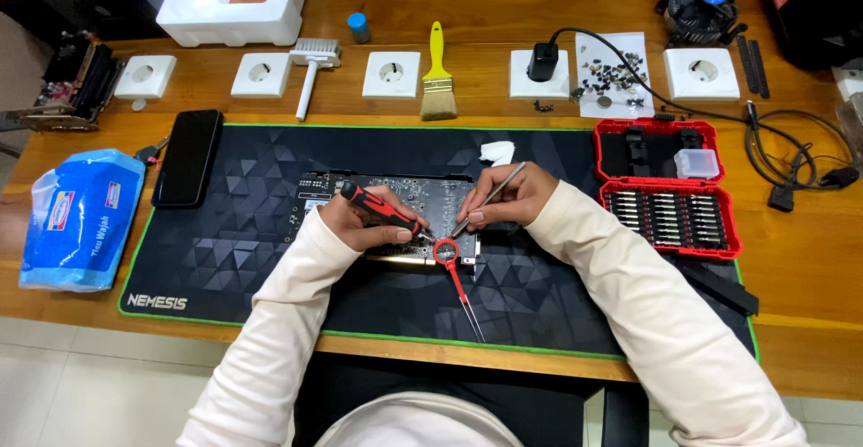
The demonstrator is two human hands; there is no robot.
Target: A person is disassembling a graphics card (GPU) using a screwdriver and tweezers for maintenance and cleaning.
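A dark circuit board (422,197) lies in the middle of a black desk mat (225,258). My left hand (364,222) grips a red and black screwdriver (382,211), its tip down on the board's near edge. My right hand (512,197) holds a thin silver tool (490,199) slanted down to the same spot. Red tweezers (460,287) lie on the mat just below the board, their ring end touching its edge. Both arms wear cream sleeves.
An open red bit case (670,186) sits right of the board. A black phone (187,157) and blue wipes pack (79,218) lie at left. Along the back are white sockets (392,74), a yellow brush (438,74), a white brush (312,69), loose screws on paper (614,76) and cables (791,155).
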